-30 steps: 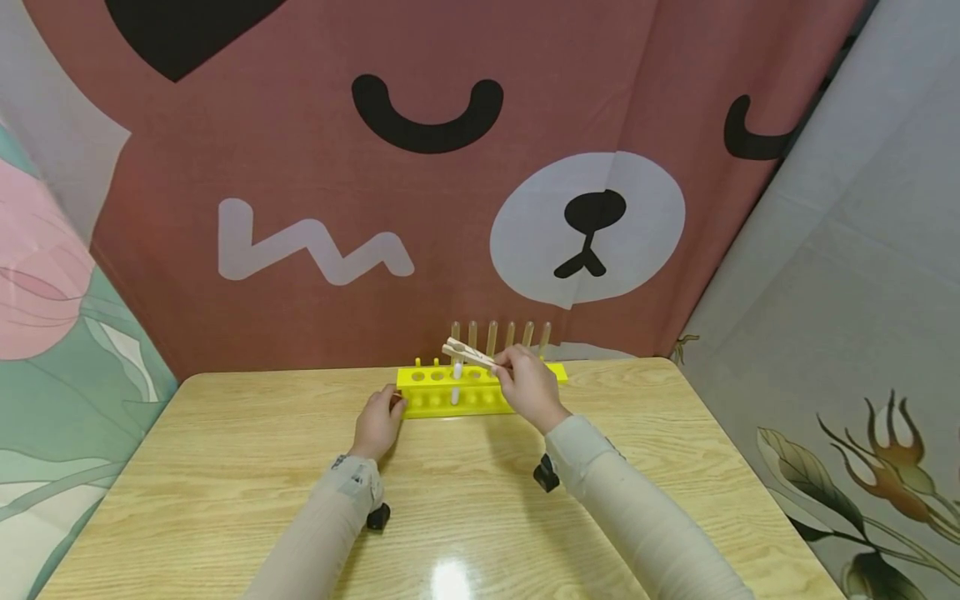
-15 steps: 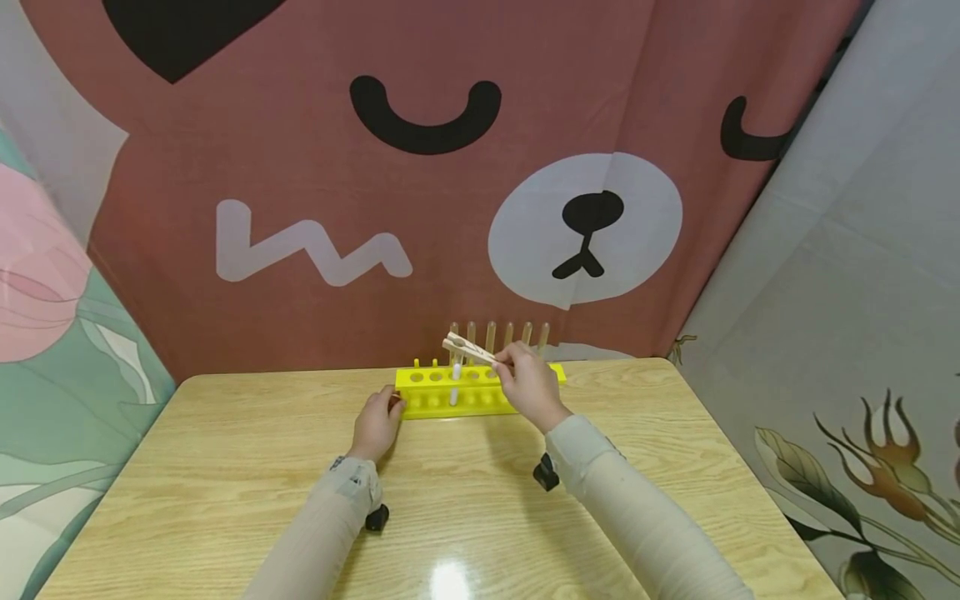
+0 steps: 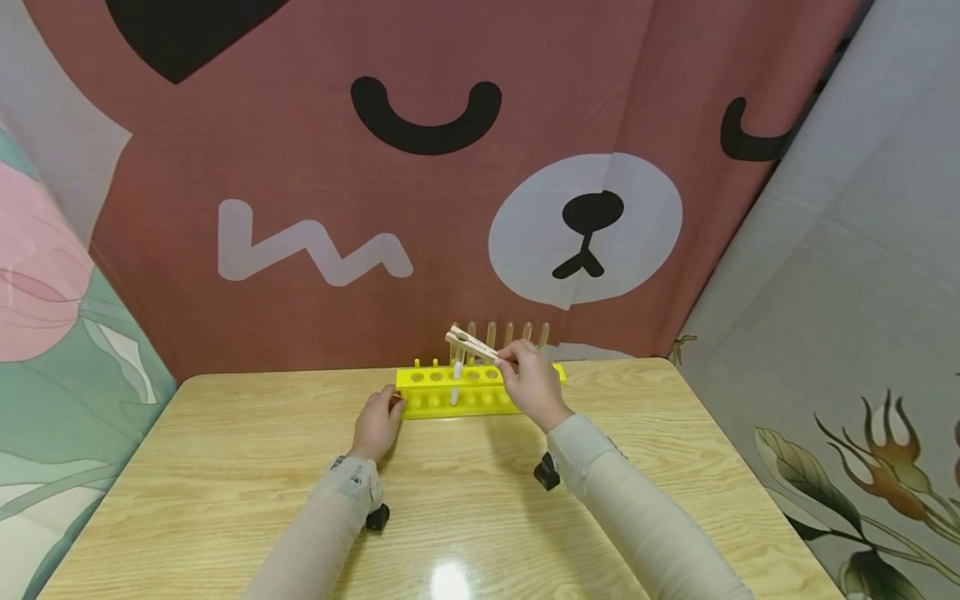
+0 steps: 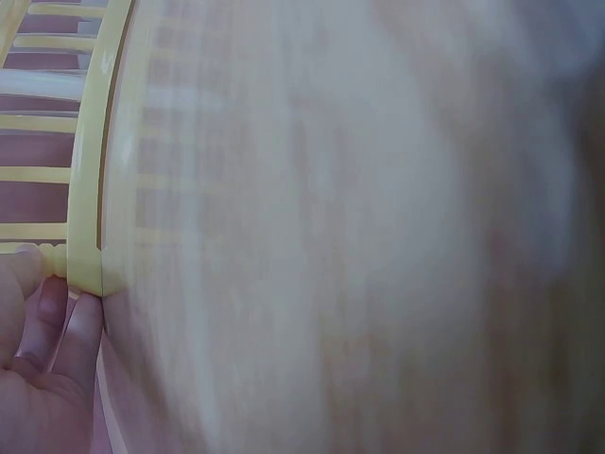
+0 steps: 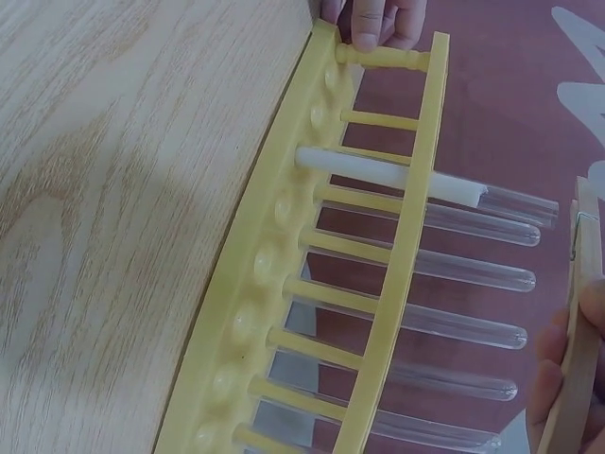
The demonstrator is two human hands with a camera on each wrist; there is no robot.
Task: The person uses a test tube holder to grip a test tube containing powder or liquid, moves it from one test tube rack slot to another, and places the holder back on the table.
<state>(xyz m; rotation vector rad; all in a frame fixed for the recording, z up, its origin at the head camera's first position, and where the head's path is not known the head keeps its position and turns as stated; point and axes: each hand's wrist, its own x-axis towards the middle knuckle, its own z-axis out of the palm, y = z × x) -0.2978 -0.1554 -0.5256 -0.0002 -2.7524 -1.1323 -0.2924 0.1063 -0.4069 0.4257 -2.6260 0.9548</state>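
My left hand (image 3: 377,427) grips the left end post of a yellow test tube rack (image 3: 483,410), seen close in the left wrist view with thumb and fingers round the post (image 4: 55,260). In my right hand (image 3: 534,390) is a wooden test tube holder (image 3: 476,342), pinched at its near end and tilted above the rack. Its tip is close to the top of a test tube (image 5: 520,201) with white contents (image 5: 359,168), which stands upright in a front hole. Whether tip and glass touch, I cannot tell. Behind it, several clear test tubes (image 5: 477,274) stand inverted on the rack's pegs.
The rack stands near the far edge of a wooden table (image 3: 247,450), close to a hanging bear-print cloth (image 3: 322,317). A pale flowered curtain (image 3: 825,333) hangs on the right. Small yellow pegs (image 3: 426,362) stick up at the rack's back left.
My right hand has raised the tip of the wooden test tube holder slightly and shifted it a touch to the right. My left hand stays on the rack, which has not moved.
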